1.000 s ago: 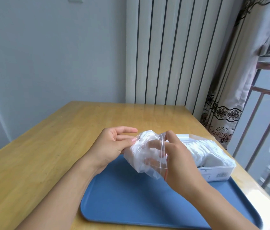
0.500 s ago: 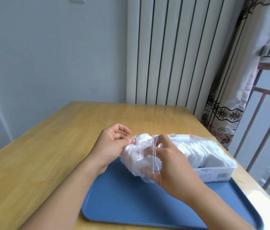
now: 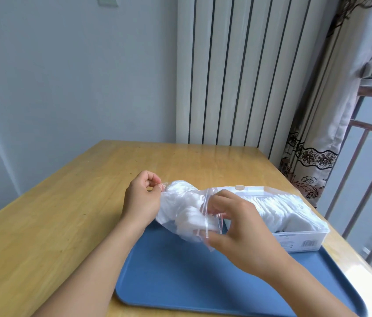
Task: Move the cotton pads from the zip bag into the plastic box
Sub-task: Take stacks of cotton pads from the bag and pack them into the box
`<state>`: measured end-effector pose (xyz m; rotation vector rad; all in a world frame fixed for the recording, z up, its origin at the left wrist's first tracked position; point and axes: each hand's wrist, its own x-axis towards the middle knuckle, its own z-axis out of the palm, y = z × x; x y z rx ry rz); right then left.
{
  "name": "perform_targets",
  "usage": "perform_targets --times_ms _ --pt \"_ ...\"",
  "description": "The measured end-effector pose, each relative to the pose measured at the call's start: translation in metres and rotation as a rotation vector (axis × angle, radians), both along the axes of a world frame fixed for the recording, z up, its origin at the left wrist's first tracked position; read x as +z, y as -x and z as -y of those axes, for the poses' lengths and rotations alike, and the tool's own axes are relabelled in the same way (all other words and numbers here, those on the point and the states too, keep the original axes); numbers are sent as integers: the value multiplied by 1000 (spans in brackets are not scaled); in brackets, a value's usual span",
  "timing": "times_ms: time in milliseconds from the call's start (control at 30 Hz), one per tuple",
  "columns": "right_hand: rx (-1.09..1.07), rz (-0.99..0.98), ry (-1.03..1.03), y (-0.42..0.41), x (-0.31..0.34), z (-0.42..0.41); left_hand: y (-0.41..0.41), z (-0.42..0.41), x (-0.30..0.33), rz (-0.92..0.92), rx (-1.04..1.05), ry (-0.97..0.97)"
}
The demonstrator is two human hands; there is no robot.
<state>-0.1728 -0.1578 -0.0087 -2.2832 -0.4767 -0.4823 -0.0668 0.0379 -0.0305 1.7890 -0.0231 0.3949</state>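
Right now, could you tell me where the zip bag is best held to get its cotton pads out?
Probably by the closed far end, where the left hand pinches the zip bag. Its mouth faces the plastic box, so the right hand comes from that side for the cotton pads.

Zip bag left of plastic box

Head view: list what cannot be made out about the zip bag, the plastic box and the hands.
- Zip bag: pad count unreadable; crinkled plastic blurs them.
- Plastic box: label print too small; its near left end is hidden behind the right hand.
- Left hand: fingertips curl out of sight at the bag's corner.
- Blue tray: near right corner cut off by the frame edge.
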Motion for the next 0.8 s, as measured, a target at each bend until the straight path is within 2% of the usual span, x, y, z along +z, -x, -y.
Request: perform_targets --times_ms 200,333,433,500,567,667,800 --pt "13 -77 -239 2 18 13 -9 -9 -8 -19 47 14" --pt "94 -200 -694 0 33 26 -6 -5 -5 -13 63 -71" --pt "229 -363 -941 -2 30 22 14 6 12 160 123 -161" --pt "272 -423 -1008 -1 28 17 41 17 32 310 -5 -13" --pt "295 -440 -1044 0 28 13 68 31 45 408 -247 128" --pt "369 -470 -1077 5 29 9 92 54 41 387 -508 83" --pt "521 -536 -1136 13 27 5 99 71 24 363 -513 -32"
